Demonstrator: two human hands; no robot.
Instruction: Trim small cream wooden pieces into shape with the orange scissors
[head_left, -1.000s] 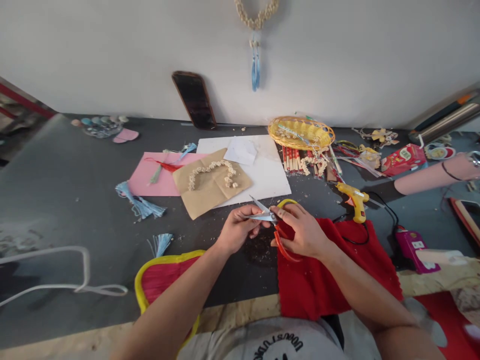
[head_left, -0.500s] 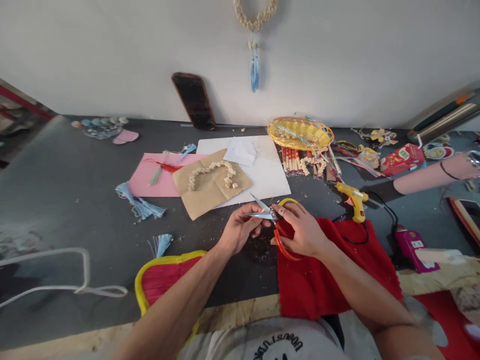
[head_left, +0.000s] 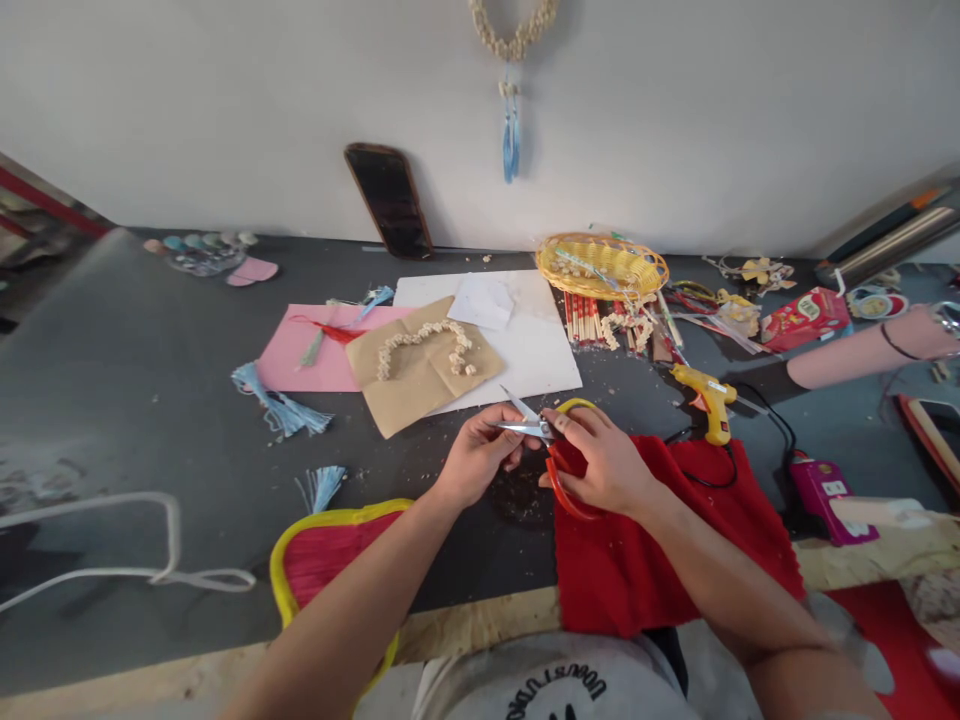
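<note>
Closest to us, at the bottom edge, we've got a grey shirt [head_left: 540,690], and just past it the wooden lip of the dark table [head_left: 150,420]. On that near stretch sit a red cloth [head_left: 675,570] on the right and a red fan-shaped piece with a yellow rim [head_left: 322,560] on the left.

Both hands meet over the middle, close together. Our right hand [head_left: 607,465] is clamped on the scissors [head_left: 525,428], fingers through the orange and yellow handles, wrist over the corner of the red cloth. The blades are spread and point left and away from us. Our left hand [head_left: 476,460] is curled in, thumb and fingers pinching right at the blades; honestly we can't tell what's pinched, it's too tiny. Crumbs litter the table under the hands.

A bit further out, a yellow glue gun [head_left: 709,400] lies to the right and a blue tassel [head_left: 322,487] to the left. Beyond the scissors there's brown paper [head_left: 420,385] carrying a string of shells [head_left: 420,338], overlapping a white sheet [head_left: 540,350] and a pink sheet [head_left: 300,365]. Further back, a yellow basket [head_left: 600,265] sits behind a bundle of sticks [head_left: 585,320]. A dark phone [head_left: 388,200] leans on the wall, and a shell wreath [head_left: 514,30] hangs above.
</note>
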